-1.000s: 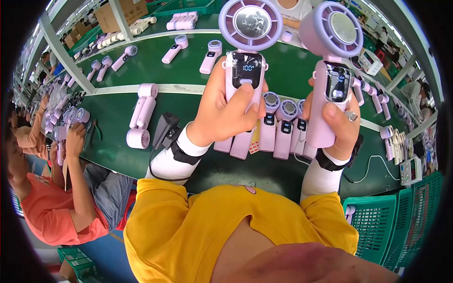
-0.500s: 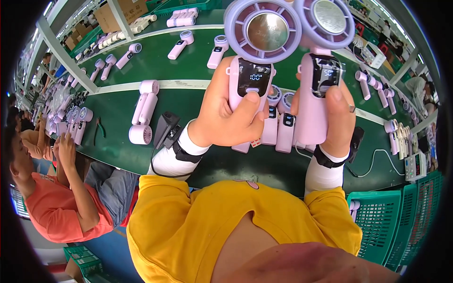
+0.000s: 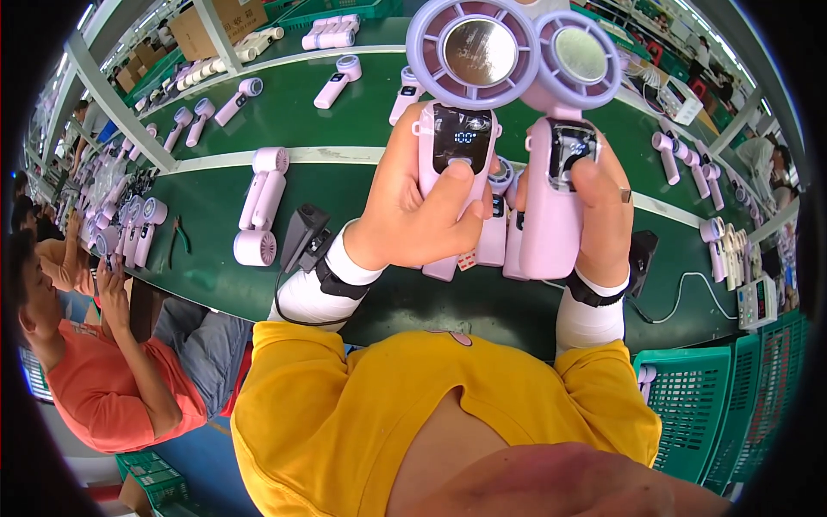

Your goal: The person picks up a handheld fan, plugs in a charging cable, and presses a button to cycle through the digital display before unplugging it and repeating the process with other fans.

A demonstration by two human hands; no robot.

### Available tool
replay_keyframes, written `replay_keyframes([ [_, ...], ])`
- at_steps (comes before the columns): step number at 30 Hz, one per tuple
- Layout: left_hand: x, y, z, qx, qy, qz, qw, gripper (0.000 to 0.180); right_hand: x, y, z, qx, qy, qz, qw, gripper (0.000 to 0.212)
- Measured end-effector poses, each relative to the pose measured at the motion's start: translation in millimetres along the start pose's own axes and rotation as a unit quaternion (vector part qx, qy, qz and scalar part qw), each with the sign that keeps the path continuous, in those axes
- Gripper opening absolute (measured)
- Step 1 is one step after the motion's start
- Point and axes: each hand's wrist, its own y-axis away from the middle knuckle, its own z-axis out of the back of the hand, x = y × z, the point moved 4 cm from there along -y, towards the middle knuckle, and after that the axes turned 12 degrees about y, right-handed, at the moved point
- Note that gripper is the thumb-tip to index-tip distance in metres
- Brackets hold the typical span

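Gripping, left hand: the left hand [image 3: 409, 215] curls round the handle of the left fan [image 3: 448, 181], its thumb on the button under the lit display [image 3: 463, 136].
Gripping, right hand: the right hand [image 3: 605, 215] wraps the right fan [image 3: 550, 211] in the same way, its thumb across the lower part of that screen.
Fans' place: from the middle of the view, the left fan stands just short of one o'clock and the right fan near two, both heads up, over the green table [image 3: 332, 188].
Weight: probably light, perhaps a little top-heavy.
Shell: pink and smooth; likely stiff plastic, slightly slippery, with no give.
Screen: glossy, so probably easy to smudge or scratch.
Head ring: the spoked purple ring [image 3: 419, 52] looks the more fragile part, a poor place to squeeze.
Best hold: mid-handle, below the screen, fingers behind and thumb in front.
Green crate, four o'clock: the green crate [image 3: 689, 409] has slotted walls; pale purple pieces [image 3: 646, 379] show inside its left edge.
Outer crate, near four: the outer crate [image 3: 739, 418] sits just beside it; its contents cannot be told.
Floor crate, toward eight: the floor crate [image 3: 153, 476] is green; its contents are unclear.
Cardboard box, eleven o'clock: the brown cardboard box [image 3: 226, 24] hides whatever it holds.
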Motion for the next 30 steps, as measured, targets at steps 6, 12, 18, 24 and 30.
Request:
replay_keyframes([
  [6, -1, -2, 1, -0.017, 0.072, 0.013, 0.997, 0.037, -2, -2, -8, 0.041, -0.067, 0.004, 0.997, 0.027],
  [12, -12, -2, -4, 0.037, -0.21, -0.127, 0.969, 0.032, -7, -2, -7, 0.027, -0.002, 0.029, 0.999, 0.029],
  [18, -14, 1, -10, 0.038, -0.325, -0.211, 0.921, 0.03, -8, -3, -7, 0.035, 0.001, 0.049, 0.998, 0.032],
  [24, -16, 4, -11, 0.087, -0.396, -0.31, 0.86, 0.03, -7, -3, -8, 0.025, -0.002, 0.07, 0.997, 0.034],
  [30, -21, 1, -8, 0.109, -0.406, -0.266, 0.868, 0.027, -7, -3, -8, 0.038, 0.061, 0.103, 0.992, 0.035],
])
